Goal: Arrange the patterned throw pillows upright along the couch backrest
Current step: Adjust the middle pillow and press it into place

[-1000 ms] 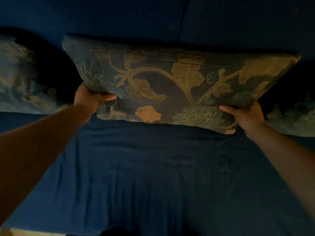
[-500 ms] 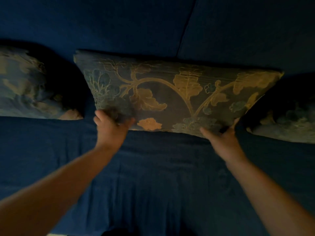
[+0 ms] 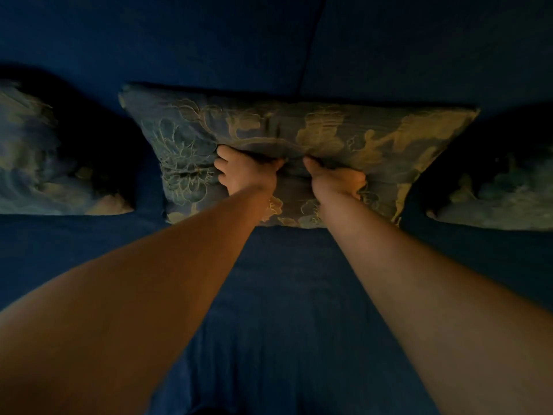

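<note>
Both hands moved inward onto middle pillow [image 3: 344,130], left hand [image 3: 244,173] and right hand [image 3: 336,179] fingers bunching its fabric, gaps either side.

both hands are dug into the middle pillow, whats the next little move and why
Probably ease both hands off. The left hand and right hand press a dent into the middle pillow, which already leans on the backrest between the left pillow and right pillow.

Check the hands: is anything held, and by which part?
Both hands, left and right, press into the front face of the middle pillow near its centre, denting it. Whether fingers close in a grip cannot be told.
</note>
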